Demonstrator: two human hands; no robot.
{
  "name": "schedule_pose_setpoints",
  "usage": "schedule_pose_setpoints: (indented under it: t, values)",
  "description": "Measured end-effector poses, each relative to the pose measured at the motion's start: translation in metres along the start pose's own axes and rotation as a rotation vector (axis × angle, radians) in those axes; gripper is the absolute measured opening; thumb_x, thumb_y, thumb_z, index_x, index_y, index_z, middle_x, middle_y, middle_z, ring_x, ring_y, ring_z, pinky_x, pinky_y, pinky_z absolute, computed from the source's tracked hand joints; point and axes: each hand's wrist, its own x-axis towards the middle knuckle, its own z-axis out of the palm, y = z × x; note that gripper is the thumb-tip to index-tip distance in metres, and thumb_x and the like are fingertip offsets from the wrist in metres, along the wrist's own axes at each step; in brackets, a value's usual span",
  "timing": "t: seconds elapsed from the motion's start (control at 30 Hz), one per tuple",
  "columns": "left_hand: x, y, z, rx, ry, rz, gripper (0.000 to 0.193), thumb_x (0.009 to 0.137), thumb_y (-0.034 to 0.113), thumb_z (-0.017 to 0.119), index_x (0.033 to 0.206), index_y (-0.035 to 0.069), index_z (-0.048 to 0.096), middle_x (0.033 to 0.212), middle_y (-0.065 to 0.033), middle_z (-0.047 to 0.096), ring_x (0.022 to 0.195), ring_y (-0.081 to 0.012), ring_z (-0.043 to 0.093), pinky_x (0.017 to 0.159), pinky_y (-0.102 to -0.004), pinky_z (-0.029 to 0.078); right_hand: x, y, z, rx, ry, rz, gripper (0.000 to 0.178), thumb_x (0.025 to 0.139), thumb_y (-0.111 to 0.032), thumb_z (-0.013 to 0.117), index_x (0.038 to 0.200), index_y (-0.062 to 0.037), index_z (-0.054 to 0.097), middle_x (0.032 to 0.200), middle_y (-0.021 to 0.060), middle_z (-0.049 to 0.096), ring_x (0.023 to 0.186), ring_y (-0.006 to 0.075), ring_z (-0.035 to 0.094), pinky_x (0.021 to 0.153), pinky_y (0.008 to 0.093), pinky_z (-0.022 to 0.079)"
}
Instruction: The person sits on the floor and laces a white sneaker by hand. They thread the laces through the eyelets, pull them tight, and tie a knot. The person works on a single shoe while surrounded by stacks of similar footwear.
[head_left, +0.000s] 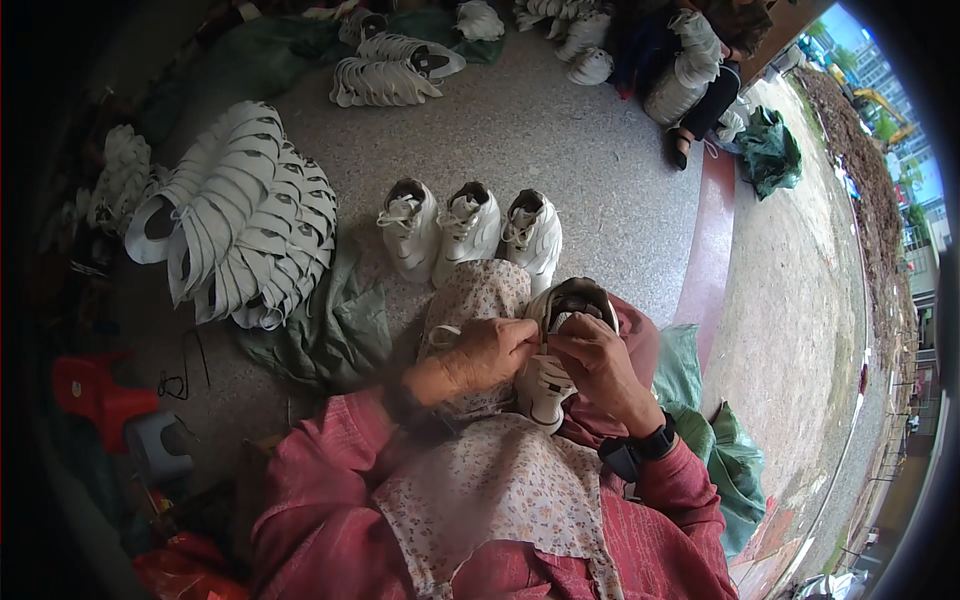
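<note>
A white sneaker (543, 398) rests on my lap, toe toward me, with its dark-lined opening facing away. My left hand (492, 352) is closed in a pinch at the left side of its lacing. My right hand (596, 362) bends over the opening, thumb and fingers pinched together. A thin shoelace runs between the two sets of fingertips; its exact path is partly hidden by them. Just beyond my knees stand three laced white sneakers in a row: a left one (408, 235), a middle one (468, 225) and a right one (533, 238).
To the left, stacked white shoe uppers (240, 220) lie on green sheeting (325, 335). A red stool (95, 395) is at far left. More uppers (385, 80) lie on the floor ahead. Another person's leg (710, 105) shows at the upper right. Green sacks (738, 465) lie beside my right arm.
</note>
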Motion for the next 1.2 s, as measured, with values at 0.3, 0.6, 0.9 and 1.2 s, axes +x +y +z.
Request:
schedule_pose_setpoints:
  t: [0.3, 0.6, 0.9, 1.2]
  values:
    - [0.045, -0.003, -0.035, 0.101, -0.164, 0.514, 0.039, 0.075, 0.005, 0.075, 0.108, 0.009, 0.056, 0.104, -0.0065, 0.057, 0.094, -0.0289, 0.064, 0.08, -0.0394, 0.054, -0.012, 0.012, 0.007, 0.026, 0.054, 0.069, 0.018, 0.077, -0.008, 0.075, 0.094, -0.0085, 0.069, 0.09, 0.0064, 0.061, 0.086, 0.0285, 0.061, 0.078, 0.0393, 0.049]
    - [0.064, -0.001, -0.031, -0.065, -0.321, 0.483, 0.023, 0.076, 0.001, 0.071, 0.09, 0.007, 0.053, 0.085, -0.0066, 0.054, 0.082, -0.0278, 0.063, 0.07, -0.0392, 0.05, -0.014, 0.036, 0.007, 0.235, -0.03, 0.056, 0.022, 0.075, -0.003, 0.078, 0.095, -0.0061, 0.069, 0.092, 0.0025, 0.063, 0.091, 0.0217, 0.062, 0.079, 0.0333, 0.048]
    - [0.055, 0.009, -0.03, -0.171, -0.354, 0.405, 0.02, 0.077, 0.007, 0.075, 0.094, 0.008, 0.063, 0.092, -0.006, 0.054, 0.085, -0.0242, 0.063, 0.077, -0.036, 0.051, -0.035, 0.051, -0.036, 0.281, 0.525, 0.408, 0.005, 0.085, 0.0, 0.07, 0.087, -0.0054, 0.07, 0.085, 0.0012, 0.061, 0.079, 0.0156, 0.058, 0.076, 0.0275, 0.046]
    - [0.05, 0.027, -0.015, 0.226, -0.199, 0.456, 0.031, 0.08, 0.035, 0.077, 0.088, 0.006, 0.066, 0.095, -0.009, 0.051, 0.091, -0.0294, 0.058, 0.081, -0.0405, 0.049, -0.051, 0.058, -0.055, 1.279, 0.778, 0.748, 0.011, 0.102, -0.018, 0.056, 0.101, -0.0077, 0.059, 0.081, 0.0015, 0.06, 0.066, 0.0098, 0.054, 0.062, 0.0237, 0.042]
